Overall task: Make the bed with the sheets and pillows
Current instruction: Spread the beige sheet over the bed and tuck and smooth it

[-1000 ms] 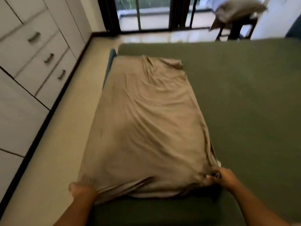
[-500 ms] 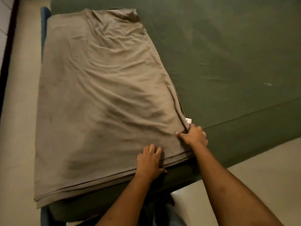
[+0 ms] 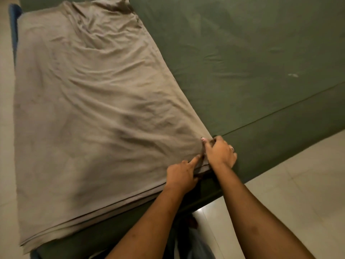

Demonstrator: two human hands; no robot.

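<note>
A folded tan sheet (image 3: 89, 113) lies in several layers on the left half of the bed, wrinkled, its near edge along the bed's corner. A dark green fitted sheet (image 3: 252, 58) covers the mattress. My right hand (image 3: 220, 152) is closed on the tan sheet's near right corner, a ring on one finger. My left hand (image 3: 182, 173) sits right beside it, index finger stretched onto the same corner, thumb under the layered edge.
Pale tiled floor (image 3: 298, 184) runs along the bed's right side and the far left. A blue edge of the bed frame (image 3: 13, 28) shows at the upper left. My legs stand at the bed's near corner.
My left hand slid right along the sheet's near edge to join my right hand at the corner. My right hand went from pressing flat to pinching the corner. The view tilted down.
</note>
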